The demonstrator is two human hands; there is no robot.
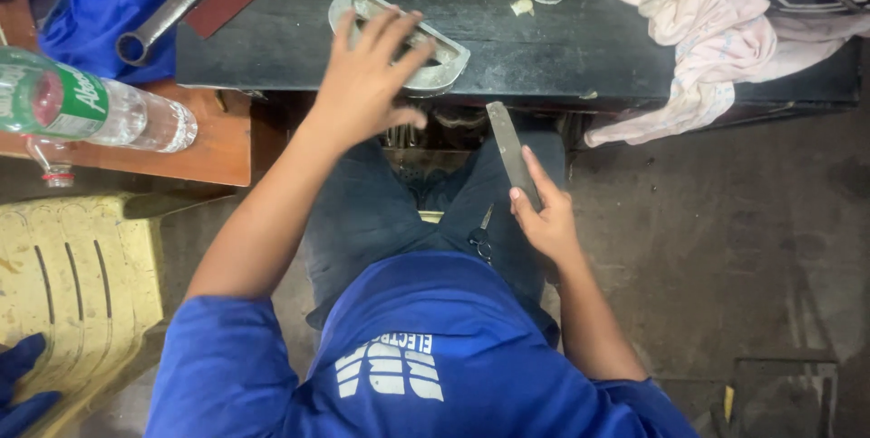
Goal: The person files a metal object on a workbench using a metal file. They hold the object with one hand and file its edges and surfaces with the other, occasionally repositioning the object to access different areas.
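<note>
Blue shirt (435, 375) with white lettering, pale pink cloth (698, 30), black bench (544, 39), yellow plastic chair (72, 284), green-labelled clear bottle (91, 107).

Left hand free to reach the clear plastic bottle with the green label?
Probably not right away: the left hand is pressed on the grey metal part, though the clear plastic bottle lies unobstructed beside it.

Plastic bottle (100, 112), pink cloth (698, 39) (crumpled), steel pipe (177, 5), yellow chair (77, 293).

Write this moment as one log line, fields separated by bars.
left hand: pressing on metal frame part at black bench edge | right hand: gripping flat file, off the part | plastic bottle: lying left
</note>
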